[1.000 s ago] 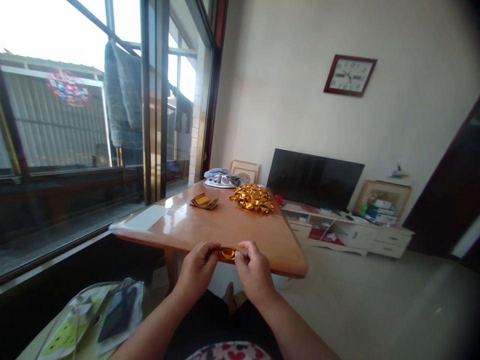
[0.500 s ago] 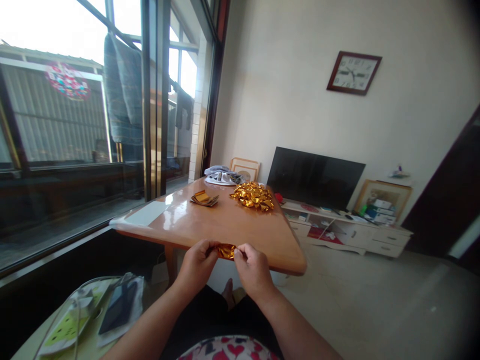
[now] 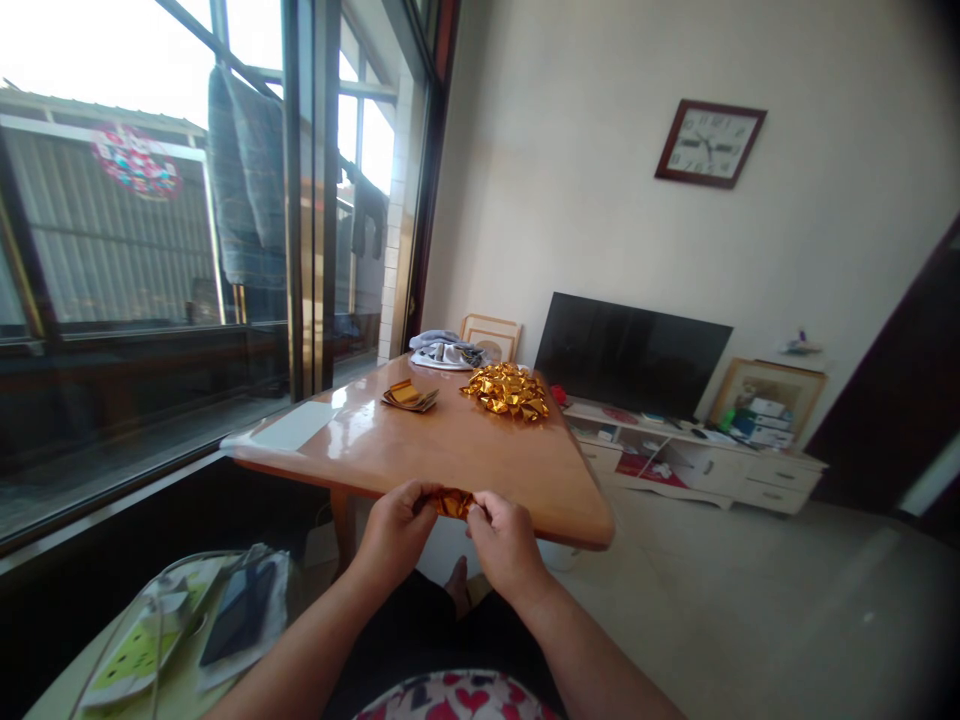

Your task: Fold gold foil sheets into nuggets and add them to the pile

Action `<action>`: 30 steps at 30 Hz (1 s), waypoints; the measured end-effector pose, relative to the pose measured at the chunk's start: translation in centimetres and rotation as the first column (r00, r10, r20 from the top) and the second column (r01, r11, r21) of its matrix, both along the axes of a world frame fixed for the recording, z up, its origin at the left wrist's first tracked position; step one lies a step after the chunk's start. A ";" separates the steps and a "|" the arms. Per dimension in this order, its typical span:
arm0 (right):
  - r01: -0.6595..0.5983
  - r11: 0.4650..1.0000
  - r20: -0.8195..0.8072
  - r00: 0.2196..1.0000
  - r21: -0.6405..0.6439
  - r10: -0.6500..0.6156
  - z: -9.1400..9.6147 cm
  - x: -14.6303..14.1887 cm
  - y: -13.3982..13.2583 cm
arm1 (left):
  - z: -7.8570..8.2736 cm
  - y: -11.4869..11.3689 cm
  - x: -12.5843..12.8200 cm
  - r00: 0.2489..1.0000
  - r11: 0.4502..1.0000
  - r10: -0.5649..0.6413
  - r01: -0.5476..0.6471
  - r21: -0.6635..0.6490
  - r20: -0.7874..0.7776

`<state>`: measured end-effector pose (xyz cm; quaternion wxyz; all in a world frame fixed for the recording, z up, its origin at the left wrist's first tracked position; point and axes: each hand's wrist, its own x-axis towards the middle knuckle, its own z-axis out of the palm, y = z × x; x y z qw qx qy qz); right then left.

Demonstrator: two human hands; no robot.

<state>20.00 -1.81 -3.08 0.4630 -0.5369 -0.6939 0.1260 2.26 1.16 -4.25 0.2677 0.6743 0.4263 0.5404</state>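
Between my two hands is a small piece of shiny gold foil paper (image 3: 454, 503), creased and bent, just before the near edge of the wooden table (image 3: 420, 455). My left hand (image 3: 399, 525) pinches its left end, fingers closed. At the right end, my right hand (image 3: 504, 530) grips it between thumb and fingers. Farther back on the table lies a heap of folded gold foil pieces (image 3: 508, 392). Left of that heap sits a small stack of flat gold foil sheets (image 3: 409, 397). My fingertips hide both ends of the held piece.
A pale sheet (image 3: 296, 427) lies on the table's left side, and folded clothes (image 3: 446, 350) are at its far end. Low at my left, a side table (image 3: 82, 660) bears a phone (image 3: 238, 610) and cables. A television (image 3: 634, 350) stands on a white cabinet beyond.
The gold foil piece between my hands now looks darker and more creased, its facets turned differently. Both hands stay in nearly the same place, still holding its ends.
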 end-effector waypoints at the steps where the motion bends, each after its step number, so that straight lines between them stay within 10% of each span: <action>1: -0.001 1.000 -0.001 1.000 0.004 0.001 0.0 0.0 0.0 | 0.1 -0.1 0.0 1.000 1.000 -0.011 0.011 -0.009 0.015; 9: -0.005 1.000 -0.025 1.000 0.008 0.005 -0.1 -0.1 0.1 | -0.8 0.4 0.4 0.973 0.988 -0.077 0.104 -0.115 0.219; 30: 0.031 0.999 -0.094 0.995 0.010 -0.030 -0.2 0.6 3.3 | -0.3 3.5 0.8 0.990 0.991 -0.019 0.036 -0.126 0.139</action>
